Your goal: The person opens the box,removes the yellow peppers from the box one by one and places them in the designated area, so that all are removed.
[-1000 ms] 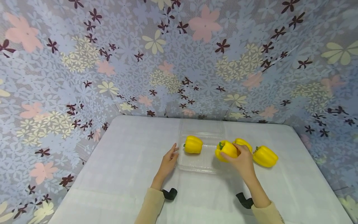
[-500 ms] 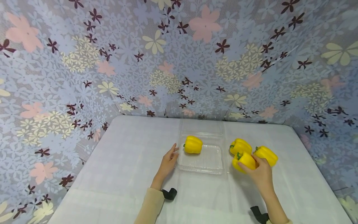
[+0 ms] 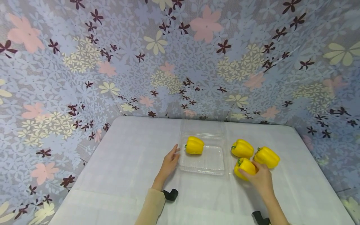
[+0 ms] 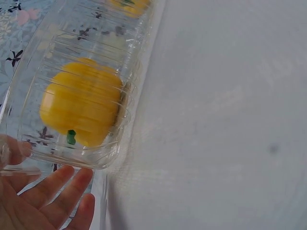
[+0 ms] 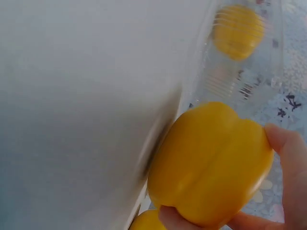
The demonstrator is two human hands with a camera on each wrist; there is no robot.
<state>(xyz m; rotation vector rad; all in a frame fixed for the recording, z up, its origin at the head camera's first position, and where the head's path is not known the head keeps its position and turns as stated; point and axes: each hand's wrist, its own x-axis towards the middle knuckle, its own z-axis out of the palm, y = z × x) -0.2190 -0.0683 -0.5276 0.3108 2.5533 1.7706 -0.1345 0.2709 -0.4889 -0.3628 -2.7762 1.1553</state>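
My right hand (image 3: 261, 178) grips a yellow bell pepper (image 3: 244, 168), low over the table on the right. Thumb and fingers press its opposite sides in the right wrist view, where the pepper (image 5: 211, 163) fills the lower middle. Another yellow bell pepper (image 3: 194, 145) lies on its side in a clear plastic clamshell box (image 3: 202, 171), at the box's left end. Beside that end is my left hand (image 3: 170, 161), its fingers extended and fingertips right at the box's edge. From the left wrist, the green stem of the boxed pepper (image 4: 81, 103) points toward this hand.
Two more yellow bell peppers, a nearer-left one (image 3: 242, 148) and a right one (image 3: 266, 157), lie just beyond my right hand. The box's lid (image 3: 203, 126) is folded back toward the floral cloth wall (image 3: 157, 78). A white cloth covers the table (image 3: 129, 150).
My right hand has carried its bell pepper rightward and toward me from over the box's right edge, then lowered it in front of the other two. The left hand has stayed in place.
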